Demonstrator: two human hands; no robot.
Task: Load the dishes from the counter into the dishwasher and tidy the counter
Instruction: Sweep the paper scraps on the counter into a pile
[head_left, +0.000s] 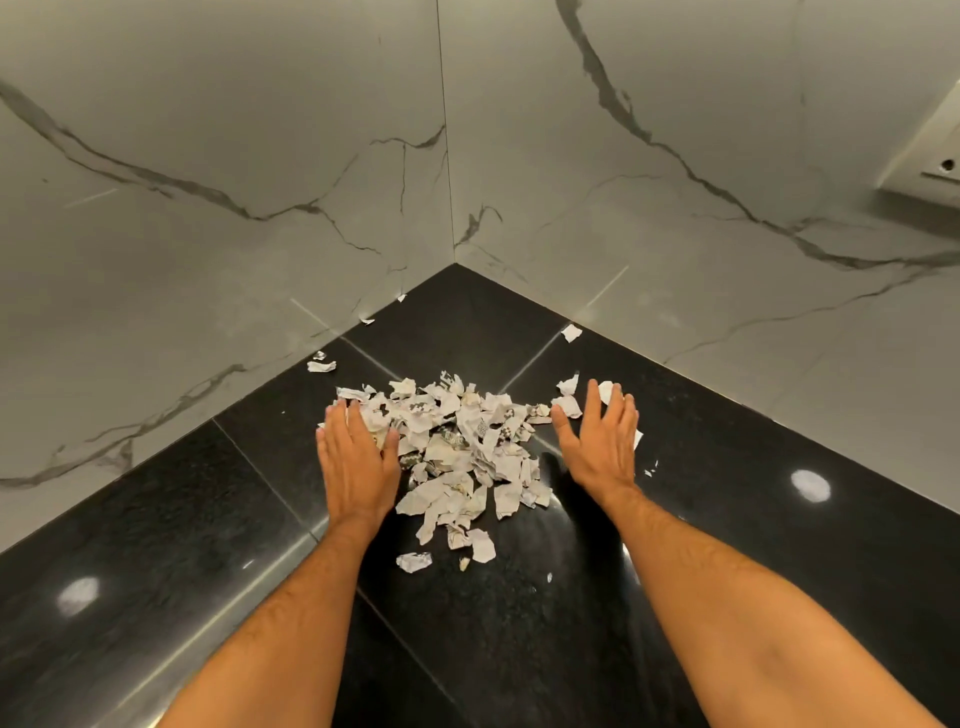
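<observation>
Both hands lie flat with fingers straight, flanking a pile of torn paper scraps (462, 457) on the black worktop (727, 519); the left hand (358, 457) touches the pile's edge; the right hand (600, 441) covers stray scraps. Neither holds anything.

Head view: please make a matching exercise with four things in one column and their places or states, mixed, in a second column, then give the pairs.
Things:
1. left hand
2. right hand
3. pile of torn paper
4. lone scrap

Places or states:
A. heaped between the hands
B. flat at the pile's left edge
C. apart, near the right wall
D. flat at the pile's right edge

Pairs: 1-B, 2-D, 3-A, 4-C
</observation>
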